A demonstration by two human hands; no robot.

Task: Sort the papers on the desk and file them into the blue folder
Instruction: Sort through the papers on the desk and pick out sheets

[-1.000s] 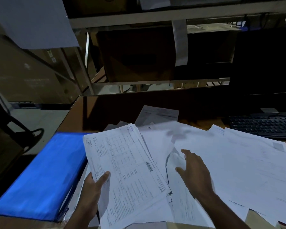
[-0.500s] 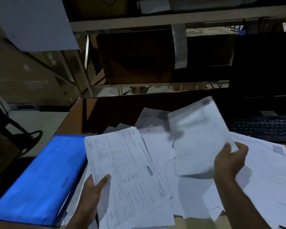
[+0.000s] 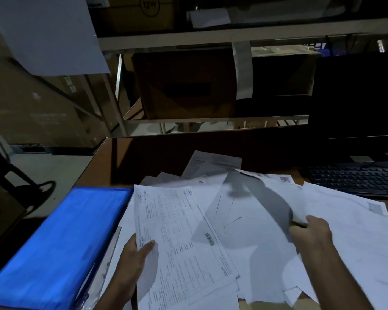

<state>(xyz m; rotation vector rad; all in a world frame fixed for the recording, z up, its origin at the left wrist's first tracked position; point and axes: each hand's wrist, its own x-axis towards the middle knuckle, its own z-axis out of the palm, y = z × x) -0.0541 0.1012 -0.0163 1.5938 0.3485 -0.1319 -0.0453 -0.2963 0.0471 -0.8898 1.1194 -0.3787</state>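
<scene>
A blue folder (image 3: 54, 242) lies shut at the left end of the desk. Next to it, my left hand (image 3: 136, 257) grips a stack of printed sheets (image 3: 179, 240) by its lower left edge, thumb on top. My right hand (image 3: 309, 231) pinches the near edge of a single white sheet (image 3: 262, 198), which is lifted and blurred, its grey underside toward me. Loose papers (image 3: 345, 224) cover the desk below and to the right, overlapping each other.
A black keyboard (image 3: 356, 177) lies at the back right below a dark monitor (image 3: 356, 97). The brown desk (image 3: 148, 162) ends at the left beside the folder. Metal shelving with cardboard boxes (image 3: 184, 86) stands behind the desk. A chair base (image 3: 20, 182) is on the floor at the left.
My right hand reached to the loose papers, took hold of one sheet and lifted it; the sheet now swings down flatter and leftward. My left hand has kept its stack still.
</scene>
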